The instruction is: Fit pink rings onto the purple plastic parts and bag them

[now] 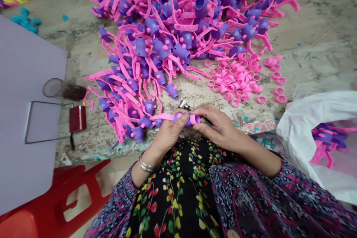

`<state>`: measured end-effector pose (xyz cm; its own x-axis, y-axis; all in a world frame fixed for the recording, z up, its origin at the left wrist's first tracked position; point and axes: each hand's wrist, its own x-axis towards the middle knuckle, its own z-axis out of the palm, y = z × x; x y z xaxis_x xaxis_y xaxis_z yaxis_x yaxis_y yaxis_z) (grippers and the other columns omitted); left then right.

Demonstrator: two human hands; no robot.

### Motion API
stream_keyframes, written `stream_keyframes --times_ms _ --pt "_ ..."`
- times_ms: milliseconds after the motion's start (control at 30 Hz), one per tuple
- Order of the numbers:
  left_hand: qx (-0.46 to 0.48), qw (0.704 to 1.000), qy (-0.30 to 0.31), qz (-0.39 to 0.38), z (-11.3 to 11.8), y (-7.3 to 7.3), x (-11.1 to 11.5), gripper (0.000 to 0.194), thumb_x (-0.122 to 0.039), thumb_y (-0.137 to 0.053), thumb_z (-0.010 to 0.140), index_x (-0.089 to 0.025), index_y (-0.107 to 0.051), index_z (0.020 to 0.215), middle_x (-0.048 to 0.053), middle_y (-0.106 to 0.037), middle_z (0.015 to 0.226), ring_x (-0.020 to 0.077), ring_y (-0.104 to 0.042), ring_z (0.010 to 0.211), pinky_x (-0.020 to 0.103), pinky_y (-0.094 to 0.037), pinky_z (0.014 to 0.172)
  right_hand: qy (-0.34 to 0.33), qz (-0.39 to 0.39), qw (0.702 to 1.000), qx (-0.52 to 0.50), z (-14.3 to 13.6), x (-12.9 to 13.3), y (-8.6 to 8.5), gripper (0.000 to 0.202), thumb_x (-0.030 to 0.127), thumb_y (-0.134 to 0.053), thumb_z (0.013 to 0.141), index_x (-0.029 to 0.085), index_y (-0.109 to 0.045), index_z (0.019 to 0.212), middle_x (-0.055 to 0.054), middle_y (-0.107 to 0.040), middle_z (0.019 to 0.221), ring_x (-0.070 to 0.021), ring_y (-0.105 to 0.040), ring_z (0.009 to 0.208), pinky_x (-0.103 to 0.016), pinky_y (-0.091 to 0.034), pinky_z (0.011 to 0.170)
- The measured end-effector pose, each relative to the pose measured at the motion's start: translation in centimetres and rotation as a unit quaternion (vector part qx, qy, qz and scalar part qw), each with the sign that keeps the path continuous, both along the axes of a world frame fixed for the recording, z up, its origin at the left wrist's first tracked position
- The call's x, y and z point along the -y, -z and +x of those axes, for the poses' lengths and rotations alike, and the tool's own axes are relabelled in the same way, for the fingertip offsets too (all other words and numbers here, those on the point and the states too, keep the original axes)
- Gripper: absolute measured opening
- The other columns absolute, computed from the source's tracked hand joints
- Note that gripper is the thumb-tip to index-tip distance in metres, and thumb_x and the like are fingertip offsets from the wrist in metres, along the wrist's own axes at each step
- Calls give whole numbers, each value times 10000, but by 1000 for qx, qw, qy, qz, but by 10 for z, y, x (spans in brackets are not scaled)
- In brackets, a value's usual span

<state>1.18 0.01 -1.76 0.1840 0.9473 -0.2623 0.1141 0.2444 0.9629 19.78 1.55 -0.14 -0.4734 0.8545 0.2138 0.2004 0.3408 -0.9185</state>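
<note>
My left hand (170, 131) is closed around a purple cup-shaped part (176, 117) with a long pink arm pointing left. At the right end of this part sits a pink ring (194, 119), pinched between the thumb and fingers of my right hand (216, 124). Just behind my hands a metal fitting (183, 105) lies on the table. Beyond them spreads a large pile of purple and pink parts (160, 48), with a heap of loose pink rings (237, 80) at its right.
On the left are a glass jar (64, 88), a red box (77, 118) with a metal loop, a pale panel (28, 111) and a red stool (30, 219). A white bag (292, 130) holding similar parts stands at the right.
</note>
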Motion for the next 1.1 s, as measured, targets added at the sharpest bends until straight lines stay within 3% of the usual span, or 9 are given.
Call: stream_keyframes --times_ms 100,200,367,500,667,833,1100 --pt "-55 997 43 31 0 -8 1 442 -615 -530 849 -187 -576 951 12 -606 833 158 -560 773 270 -457 726 54 -123 984 -113 -5 -4 -6 396 577 -448 936 272 -670 1057 -63 -635 1053 -214 -580 1033 -399 -445 940" --pt "-129 986 83 65 4 -11 7 422 -605 -498 870 -194 -576 926 -1 -589 752 154 -541 680 270 -432 644 131 -258 922 -257 -24 -3 -8 516 652 -333 938 273 -679 989 -37 -661 1020 -182 -610 995 -374 -459 955" --pt "-268 941 40 201 14 -9 17 512 -552 -258 966 -194 -592 815 57 -650 824 217 -596 845 351 -453 788 68 -399 857 -320 -46 2 -6 650 741 -313 886 215 -696 885 -48 -708 871 -168 -660 835 -348 -508 869" --pt "-305 928 35 213 20 -10 20 519 -520 -247 978 -179 -625 875 91 -689 953 230 -625 901 367 -467 799 58 -423 839 -338 -42 4 0 556 662 -374 918 198 -680 937 -54 -722 850 -162 -673 811 -314 -511 822" --pt "-293 943 50 149 23 -8 21 497 -528 -294 966 -181 -630 848 88 -698 975 222 -648 870 349 -487 759 74 -420 829 -360 -40 8 10 328 519 -465 931 244 -568 1076 -15 -706 803 -149 -657 736 -291 -503 739" --pt "-270 957 43 95 23 -1 22 436 -509 -349 959 -184 -636 906 102 -697 1066 254 -627 1055 374 -481 889 99 -425 823 -364 -46 8 17 291 494 -492 912 256 -498 1080 11 -679 729 -147 -643 675 -282 -484 674" --pt "-209 975 22 72 23 15 29 431 -513 -356 958 -191 -632 1033 99 -662 1202 249 -619 1084 360 -476 914 93 -459 821 -325 -49 7 27 228 415 -550 890 240 -548 1035 21 -645 678 -130 -596 631 -248 -459 641"
